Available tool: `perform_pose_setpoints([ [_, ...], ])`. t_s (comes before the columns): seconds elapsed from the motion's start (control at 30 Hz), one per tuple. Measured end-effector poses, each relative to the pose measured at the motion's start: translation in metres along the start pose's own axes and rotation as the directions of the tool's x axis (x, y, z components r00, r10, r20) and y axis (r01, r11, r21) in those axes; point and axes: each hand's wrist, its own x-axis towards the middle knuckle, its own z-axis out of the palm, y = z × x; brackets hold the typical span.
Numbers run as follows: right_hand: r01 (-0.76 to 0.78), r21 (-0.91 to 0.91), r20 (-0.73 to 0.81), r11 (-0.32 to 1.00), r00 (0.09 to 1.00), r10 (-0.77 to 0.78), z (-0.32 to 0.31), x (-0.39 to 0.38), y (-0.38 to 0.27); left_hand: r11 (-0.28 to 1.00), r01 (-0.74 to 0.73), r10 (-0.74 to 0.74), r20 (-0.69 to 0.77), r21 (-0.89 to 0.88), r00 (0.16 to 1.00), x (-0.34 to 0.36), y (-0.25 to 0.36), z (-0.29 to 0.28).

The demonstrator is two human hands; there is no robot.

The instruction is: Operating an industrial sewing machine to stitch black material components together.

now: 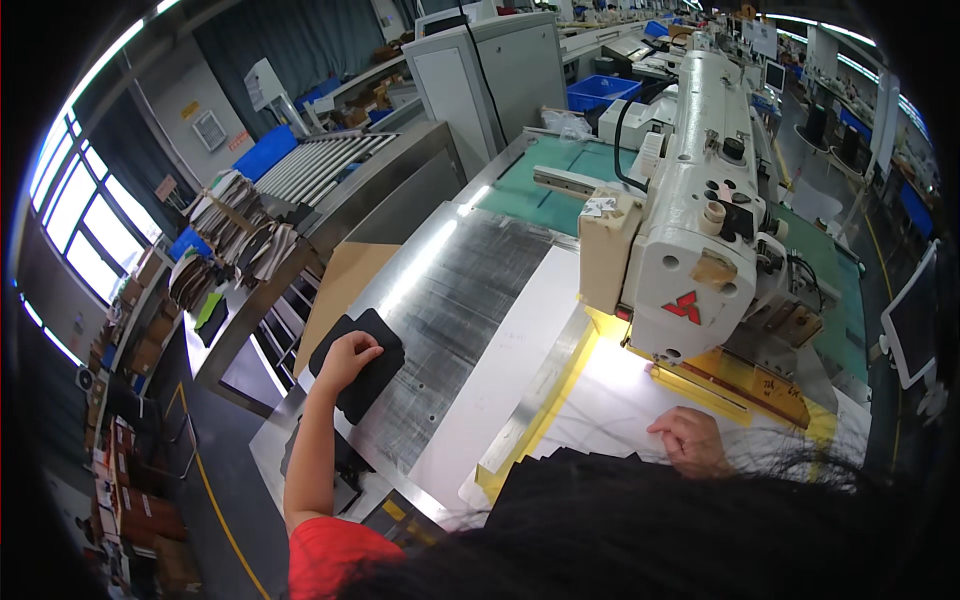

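My left hand [349, 356] grips the edge of a stack of dark, rounded panels [372, 388] over the left part of the metal table [440, 370]. My right hand [688, 438] lies at the lower right on the white sheet [610, 410] framed with yellow tape, its fingers curled, with nothing visible in them. The white sewing machine head [690, 270] stands above that sheet, beside a yellow-brown guide plate [760, 390]. More black pieces [560, 480] lie near my body, partly hidden by dark hair along the lower edge.
A steel side bench [262, 300] carries stacks of patterns or material [230, 230] at the left, near a roller conveyor [310, 165]. A grey cabinet [470, 75], a blue bin [600, 92] and green boards [530, 182] are behind. A screen [908, 315] stands at the right.
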Motion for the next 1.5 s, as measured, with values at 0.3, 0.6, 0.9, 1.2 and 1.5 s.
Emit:
perform_pose_setpoints([
  [0.3, -0.015, -0.015, 0.024, 1.000, 1.000, 0.015, -0.002, 0.000, 0.000, 0.924, -0.007, 0.017, 0.021, -0.383, 1.000, -0.009, 0.108, 0.011],
  [0.6, -0.033, 0.002, 0.078, 0.999, 0.996, 0.033, 0.002, -0.002, 0.003, 0.565, -0.819, 0.825, 0.077, -0.103, 0.560, 0.036, 0.202, 0.139],
  [0.9, 0.466, -0.479, 0.107, 0.744, 0.872, -0.477, 0.009, 0.041, -0.020, 0.752, -0.364, 0.654, 0.690, -0.549, 0.310, 0.054, 0.208, 0.140],
  [1.2, 0.553, -0.390, 0.164, 0.736, 0.828, -0.535, 0.050, 0.075, 0.004, 0.856, -0.389, 0.517, 0.551, -0.340, 0.655, 0.060, 0.228, 0.168],
  [1.5, 0.380, -0.535, 0.205, 0.755, 0.925, -0.321, 0.058, 0.058, 0.032, 0.681, -0.727, 0.732, 0.078, -0.085, 0.676, 0.072, 0.230, 0.217],
])
